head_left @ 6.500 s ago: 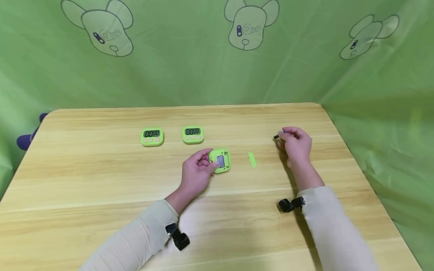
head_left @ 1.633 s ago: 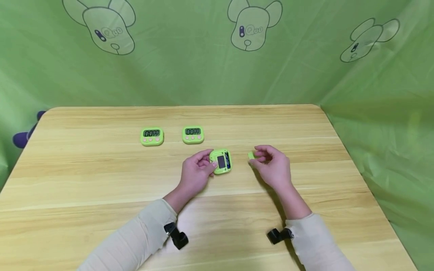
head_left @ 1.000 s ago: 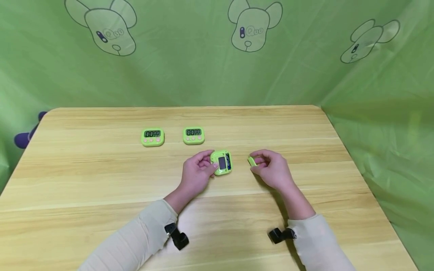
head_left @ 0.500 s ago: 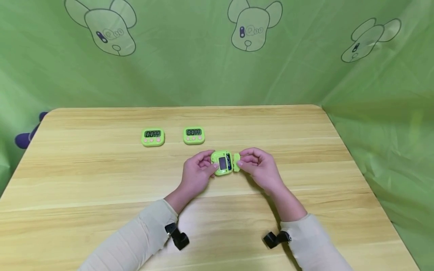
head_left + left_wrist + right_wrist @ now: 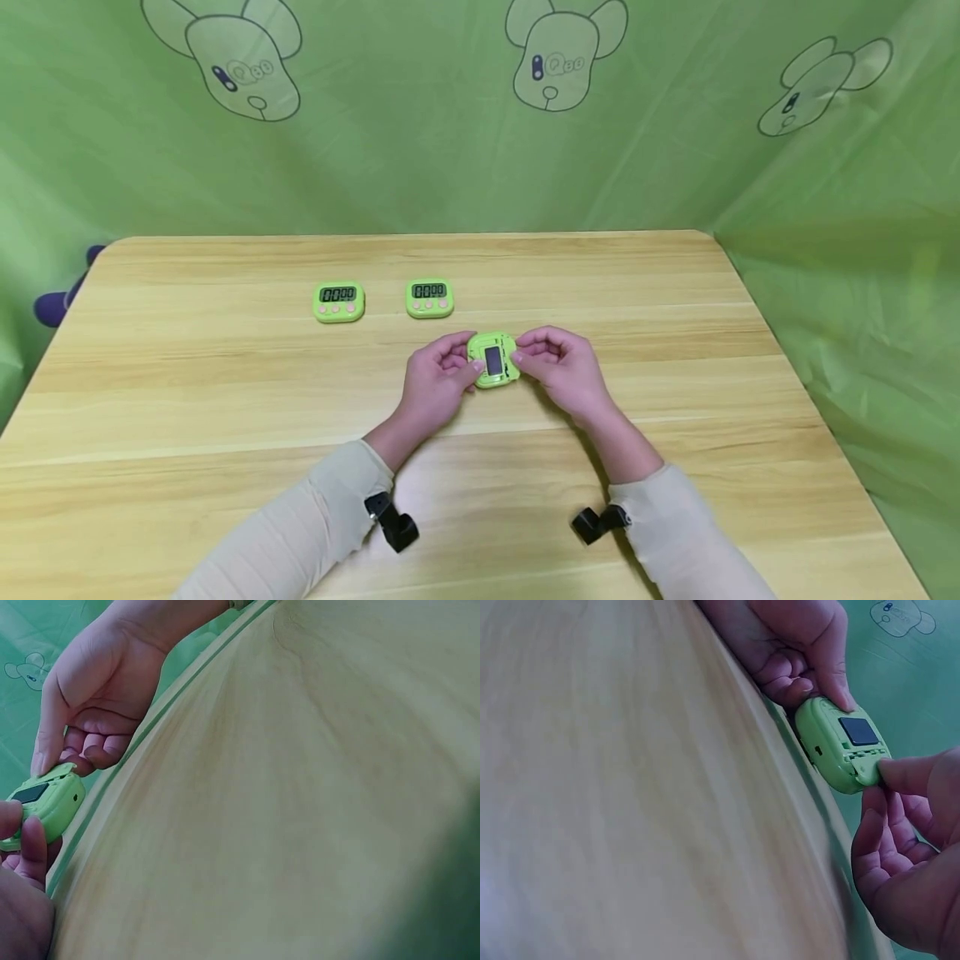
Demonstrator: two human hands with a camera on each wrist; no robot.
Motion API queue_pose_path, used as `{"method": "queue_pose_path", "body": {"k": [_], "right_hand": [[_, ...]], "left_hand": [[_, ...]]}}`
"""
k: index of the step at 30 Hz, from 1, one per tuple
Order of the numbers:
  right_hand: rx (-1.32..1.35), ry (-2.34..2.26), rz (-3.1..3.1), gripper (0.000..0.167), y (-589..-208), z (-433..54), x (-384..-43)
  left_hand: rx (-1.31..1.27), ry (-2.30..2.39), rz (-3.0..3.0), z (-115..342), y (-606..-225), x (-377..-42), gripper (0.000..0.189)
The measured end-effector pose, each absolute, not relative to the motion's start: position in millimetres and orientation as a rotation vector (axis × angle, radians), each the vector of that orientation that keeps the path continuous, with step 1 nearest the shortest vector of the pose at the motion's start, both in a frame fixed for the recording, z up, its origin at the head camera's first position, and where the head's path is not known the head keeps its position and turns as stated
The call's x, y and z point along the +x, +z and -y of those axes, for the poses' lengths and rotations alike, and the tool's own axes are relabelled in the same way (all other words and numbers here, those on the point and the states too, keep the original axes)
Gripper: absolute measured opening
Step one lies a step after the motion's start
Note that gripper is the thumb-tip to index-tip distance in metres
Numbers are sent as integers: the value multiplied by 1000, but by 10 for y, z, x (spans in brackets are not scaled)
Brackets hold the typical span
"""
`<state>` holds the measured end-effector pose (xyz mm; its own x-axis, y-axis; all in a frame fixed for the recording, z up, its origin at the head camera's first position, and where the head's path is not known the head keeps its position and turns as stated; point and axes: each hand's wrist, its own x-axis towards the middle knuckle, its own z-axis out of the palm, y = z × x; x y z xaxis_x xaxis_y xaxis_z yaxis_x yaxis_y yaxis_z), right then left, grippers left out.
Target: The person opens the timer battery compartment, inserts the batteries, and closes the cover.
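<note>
A green digital timer (image 5: 492,361) is held back side up, with a dark rectangle on its back. My left hand (image 5: 438,379) grips it by its left side, thumb on top. From the right, my right hand (image 5: 564,372) pinches the green battery cover (image 5: 868,770) between thumb and fingers. In the right wrist view the cover overlaps the battery slot at the timer's edge, with a narrow uneven gap along its inner side. The battery is mostly hidden beneath it. The left wrist view shows the cover slightly raised at one end.
Two more green timers, one on the left (image 5: 339,302) and one nearer the middle (image 5: 430,298), lie face up with zeros displayed. They rest on the wooden table (image 5: 225,375) behind my hands. A green printed curtain (image 5: 405,150) hangs along the back and sides.
My right hand put down the dark battery, now in the slot, picked the cover off the table and brought it left onto the timer's edge. The left hand has barely moved.
</note>
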<state>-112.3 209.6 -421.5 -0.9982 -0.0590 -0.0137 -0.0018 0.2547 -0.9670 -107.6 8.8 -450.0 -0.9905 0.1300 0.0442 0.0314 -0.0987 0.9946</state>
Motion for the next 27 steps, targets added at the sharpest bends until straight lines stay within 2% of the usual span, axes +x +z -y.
{"method": "queue_pose_path", "body": {"k": [6, 13, 22, 27], "right_hand": [[-76, -1880, -2524, 18, -4248, -2061, -1123], [-220, -1904, -2580, 19, -4299, -2048, -1127], [-60, -1975, -2378, 23, -4247, -2118, -1115], [-63, -1950, -2208, 28, -4236, -2150, -1134]], "left_hand": [[190, 2272, -2071, -88, -4514, -1078, 43], [182, 2282, -2069, -78, -4504, -1077, 42], [174, 2292, -2030, -88, -4505, -1086, 42], [177, 2304, -2016, -82, -4506, -1091, 42]]}}
